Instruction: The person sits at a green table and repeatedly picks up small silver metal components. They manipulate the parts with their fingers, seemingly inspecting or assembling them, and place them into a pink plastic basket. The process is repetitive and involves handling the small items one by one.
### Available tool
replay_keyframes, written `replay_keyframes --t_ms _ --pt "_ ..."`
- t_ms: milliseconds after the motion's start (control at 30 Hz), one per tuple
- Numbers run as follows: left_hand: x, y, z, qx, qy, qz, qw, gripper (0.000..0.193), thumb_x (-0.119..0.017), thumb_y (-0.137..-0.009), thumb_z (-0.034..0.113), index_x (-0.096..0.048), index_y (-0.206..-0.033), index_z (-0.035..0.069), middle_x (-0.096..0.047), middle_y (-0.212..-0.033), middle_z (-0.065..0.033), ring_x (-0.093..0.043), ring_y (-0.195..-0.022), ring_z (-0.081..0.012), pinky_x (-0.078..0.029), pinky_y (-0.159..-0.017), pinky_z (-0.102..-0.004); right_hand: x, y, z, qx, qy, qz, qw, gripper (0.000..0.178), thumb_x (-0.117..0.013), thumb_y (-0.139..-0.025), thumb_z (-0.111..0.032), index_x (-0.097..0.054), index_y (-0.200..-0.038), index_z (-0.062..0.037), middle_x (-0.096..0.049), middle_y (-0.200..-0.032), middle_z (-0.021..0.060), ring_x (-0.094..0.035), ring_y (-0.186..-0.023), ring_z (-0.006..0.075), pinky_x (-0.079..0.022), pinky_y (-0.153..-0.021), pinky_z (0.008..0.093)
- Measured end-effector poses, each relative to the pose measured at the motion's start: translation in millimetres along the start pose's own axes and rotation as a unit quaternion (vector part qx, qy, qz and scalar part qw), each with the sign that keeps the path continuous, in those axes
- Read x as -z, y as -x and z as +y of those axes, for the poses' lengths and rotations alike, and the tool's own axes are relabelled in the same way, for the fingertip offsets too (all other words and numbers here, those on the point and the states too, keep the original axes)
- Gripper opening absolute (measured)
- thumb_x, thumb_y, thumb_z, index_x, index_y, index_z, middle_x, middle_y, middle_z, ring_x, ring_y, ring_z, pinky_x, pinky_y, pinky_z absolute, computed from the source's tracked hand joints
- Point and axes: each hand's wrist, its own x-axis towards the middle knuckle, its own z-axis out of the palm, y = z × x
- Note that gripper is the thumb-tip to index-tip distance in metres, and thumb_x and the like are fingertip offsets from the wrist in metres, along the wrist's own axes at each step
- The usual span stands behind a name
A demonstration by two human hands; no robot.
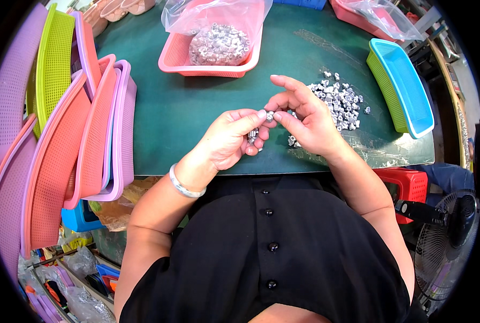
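Above the table's near edge, my left hand (230, 134) is closed with several small silvery metal parts (252, 135) in its curled fingers. Its thumb and forefinger pinch one more small metal part (270, 116). My right hand (307, 119) meets it there, thumb and forefinger on that same part, its other fingers raised and bent. Beside and partly behind my right hand lies a loose pile of the same metal parts (346, 106). At the far side stands a pink basket (170, 63) with a clear bag of such parts (219, 46).
Nested purple, orange and green baskets (57, 161) are stacked along the left. A blue and green basket (406, 86) stands at the table's right edge. Another pink basket (353, 19) with plastic film is at the far right. Below right are a red stool (406, 185) and a fan (447, 237).
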Motion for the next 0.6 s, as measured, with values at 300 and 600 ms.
replay_keyframes --t_ms 300,600 --pt "-2 1 0 0.003 -0.007 0.009 1.000 0.022 -0.053 -0.086 0.021 -0.060 -0.087 0.001 -0.052 -0.066 -0.0012 -0.047 -0.054 -0.0081 -0.036 -0.043 -0.0178 0 1 0 0.004 -0.004 0.001 1.000 0.047 -0.047 -0.082 0.007 -0.034 -0.127 -0.0006 -0.057 -0.092 0.0090 -0.055 -0.085 0.0127 -0.045 -0.075 0.0256" --pt "4 -3 -1 -0.033 0.026 0.000 0.999 0.017 -0.048 -0.079 0.004 -0.053 -0.095 -0.001 -0.057 -0.079 -0.0084 -0.055 -0.066 -0.0138 -0.047 -0.052 -0.0230 20 5 -1 0.018 0.300 -0.004 0.954 0.041 -0.055 -0.072 0.003 -0.049 -0.113 -0.0028 -0.059 -0.082 0.0102 -0.055 -0.080 0.0241 -0.044 -0.072 0.0327"
